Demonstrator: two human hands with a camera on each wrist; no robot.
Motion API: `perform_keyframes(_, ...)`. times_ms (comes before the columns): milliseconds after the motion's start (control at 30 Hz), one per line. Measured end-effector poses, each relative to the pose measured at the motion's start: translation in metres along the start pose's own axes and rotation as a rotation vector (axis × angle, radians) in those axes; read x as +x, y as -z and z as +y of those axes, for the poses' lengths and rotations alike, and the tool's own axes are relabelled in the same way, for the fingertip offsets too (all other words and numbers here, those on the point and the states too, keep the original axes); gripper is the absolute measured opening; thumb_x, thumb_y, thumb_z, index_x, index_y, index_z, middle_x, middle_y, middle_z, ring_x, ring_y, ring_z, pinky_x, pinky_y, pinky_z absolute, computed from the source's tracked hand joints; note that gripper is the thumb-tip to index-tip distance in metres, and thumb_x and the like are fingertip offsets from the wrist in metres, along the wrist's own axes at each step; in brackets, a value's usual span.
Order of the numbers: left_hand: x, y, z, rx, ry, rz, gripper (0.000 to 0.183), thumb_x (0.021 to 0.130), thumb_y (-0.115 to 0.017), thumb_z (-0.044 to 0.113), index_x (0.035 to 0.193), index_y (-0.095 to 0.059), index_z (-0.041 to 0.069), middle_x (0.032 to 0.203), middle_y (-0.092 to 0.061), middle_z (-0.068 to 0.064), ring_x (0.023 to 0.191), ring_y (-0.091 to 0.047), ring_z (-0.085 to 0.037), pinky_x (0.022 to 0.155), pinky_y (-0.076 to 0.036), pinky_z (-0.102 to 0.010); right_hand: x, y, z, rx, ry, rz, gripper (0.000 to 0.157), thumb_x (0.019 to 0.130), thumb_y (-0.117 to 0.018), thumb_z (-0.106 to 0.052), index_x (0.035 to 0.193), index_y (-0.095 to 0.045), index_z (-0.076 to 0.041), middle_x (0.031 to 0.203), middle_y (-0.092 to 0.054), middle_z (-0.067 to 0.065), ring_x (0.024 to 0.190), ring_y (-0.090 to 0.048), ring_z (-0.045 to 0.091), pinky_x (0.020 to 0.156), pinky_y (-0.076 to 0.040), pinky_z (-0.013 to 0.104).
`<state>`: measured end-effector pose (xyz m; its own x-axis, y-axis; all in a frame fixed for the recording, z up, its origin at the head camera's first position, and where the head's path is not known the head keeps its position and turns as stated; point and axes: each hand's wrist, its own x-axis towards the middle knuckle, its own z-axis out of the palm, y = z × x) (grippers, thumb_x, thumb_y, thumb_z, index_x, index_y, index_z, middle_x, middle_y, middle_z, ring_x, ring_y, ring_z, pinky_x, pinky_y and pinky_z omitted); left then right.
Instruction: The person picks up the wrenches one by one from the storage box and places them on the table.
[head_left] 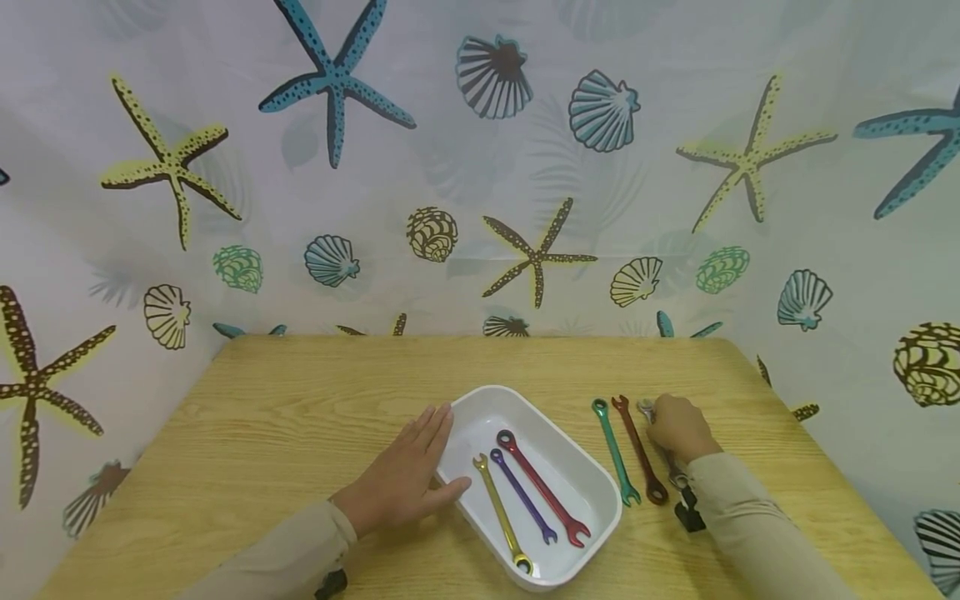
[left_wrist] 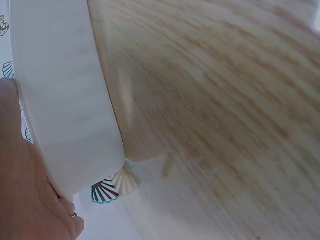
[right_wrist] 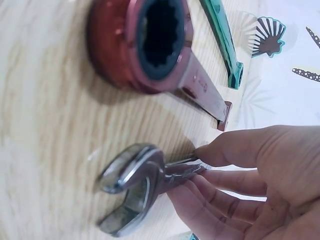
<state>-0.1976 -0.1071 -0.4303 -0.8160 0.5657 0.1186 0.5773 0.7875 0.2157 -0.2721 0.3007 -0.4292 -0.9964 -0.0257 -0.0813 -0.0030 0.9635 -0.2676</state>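
Table [head_left: 300, 392]: showing wood grain
White tub [head_left: 558, 458]: standing near the middle
Green wrench [head_left: 615, 454]: lying beside the tub
Dark red wrench [head_left: 637, 443]: lying next along
Silver wrench [right_wrist: 160, 180]: touching or hovering, unclear

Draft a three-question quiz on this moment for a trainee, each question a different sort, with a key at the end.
1. Short answer: How many things lie inside the white tray, and what are they?
2. True or false: The green wrench lies inside that white tray.
3. Multiple choice: What does the right hand hold?
A. The rim of the white tray
B. A silver wrench
C. The green wrench

Key:
1. Three: a gold wrench, a purple wrench and a red wrench.
2. False; it lies on the table, outside the tray.
3. B.
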Motion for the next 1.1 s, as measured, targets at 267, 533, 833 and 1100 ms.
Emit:
perform_keyframes(267,0.0,0.0,0.0,-0.005,-0.002,0.001,0.09,0.094,-0.033,0.065,0.152,-0.014,-0.002,0.16,-0.008,-0.015,0.147,-0.009,-0.031,0.117,-0.016,-0.045,-0.001,0.001,-0.001,0.001,-0.003,0.002,0.02,0.075,-0.053,0.002,0.059,-0.044,-0.008,0.057,-0.044,0.003,0.051,-0.042,0.017,0.044,-0.033,0.025)
perform_keyframes(533,0.0,0.001,0.001,0.0,0.002,0.003,0.089,0.094,-0.036,0.063,0.151,-0.015,-0.003,0.159,-0.01,-0.016,0.146,-0.013,-0.034,0.117,-0.017,-0.045,-0.004,0.003,-0.003,-0.004,0.002,0.011,0.021,0.076,-0.052,0.003,0.059,-0.045,-0.007,0.058,-0.045,0.004,0.052,-0.043,0.018,0.045,-0.034,0.026)
perform_keyframes(833,-0.001,0.001,0.001,-0.006,0.001,0.004,0.089,0.095,-0.034,0.064,0.151,-0.015,-0.002,0.16,-0.009,-0.015,0.146,-0.012,-0.033,0.117,-0.017,-0.046,-0.007,0.012,-0.007,0.041,-0.024,-0.013,0.013,0.078,-0.053,-0.002,0.066,-0.049,-0.001,0.06,-0.047,0.007,0.051,-0.04,0.015,0.045,-0.033,0.025)
perform_keyframes(1100,-0.001,0.001,0.001,0.005,-0.003,0.012,0.089,0.095,-0.032,0.064,0.151,-0.016,-0.003,0.159,-0.009,-0.015,0.146,-0.012,-0.033,0.117,-0.018,-0.045,-0.01,0.039,-0.028,0.028,0.048,0.003,0.047,0.089,-0.059,-0.016,0.12,-0.054,0.018,0.112,-0.06,0.035,0.078,-0.063,0.034,0.069,-0.052,0.047)
